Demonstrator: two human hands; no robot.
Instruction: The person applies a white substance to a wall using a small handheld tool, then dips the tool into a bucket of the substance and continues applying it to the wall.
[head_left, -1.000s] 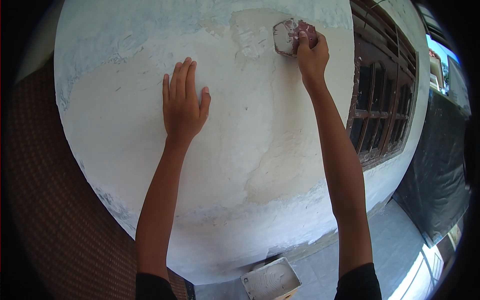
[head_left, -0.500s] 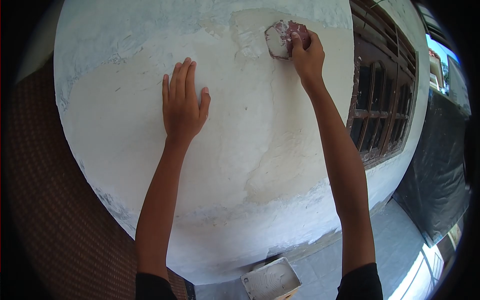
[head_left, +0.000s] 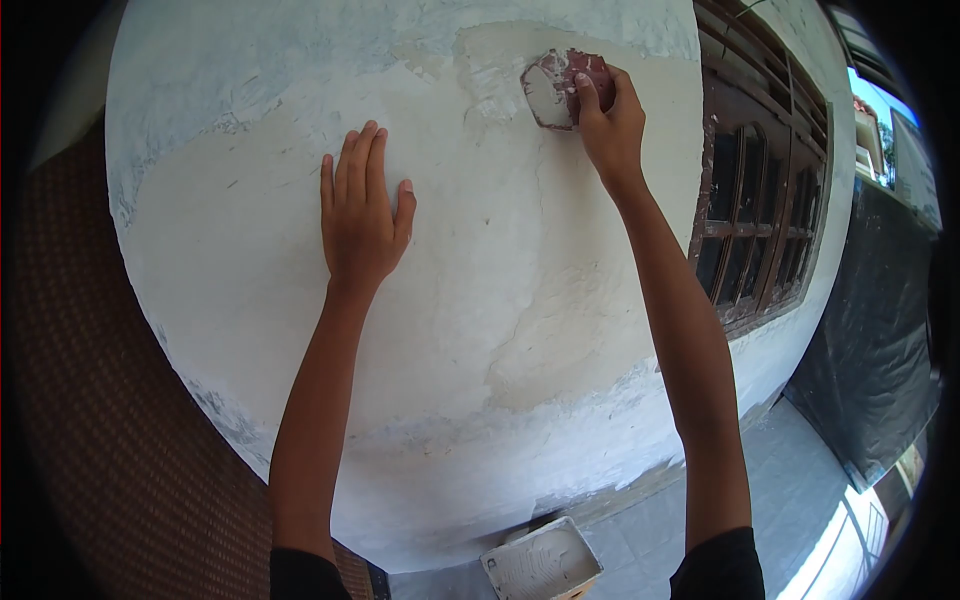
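My right hand (head_left: pixel 613 128) grips a flat reddish-brown putty scraper (head_left: pixel 592 82), thumb on its near face. White paste covers the left part of the scraper, which lies close against the upper wall; whether its edge touches cannot be made out. Lower and to the left, my left hand (head_left: pixel 362 215) rests flat on the wall (head_left: pixel 450 260), fingers pointing up, thumb apart, holding nothing. The wall is white and cream, with rough, patchy areas and a thin crack line below the scraper.
A brown-framed window (head_left: pixel 765 200) is set in the wall on the right. On the grey floor (head_left: pixel 640 540) below stands a tray (head_left: pixel 543 562) with white paste. A dark sheet (head_left: pixel 860 340) hangs at far right, and a brown woven-looking surface (head_left: pixel 100 380) runs along the left.
My right hand and the scraper sit very slightly lower and further left in view. The whole scene has shifted a little left too; my left hand remains flat on the wall.
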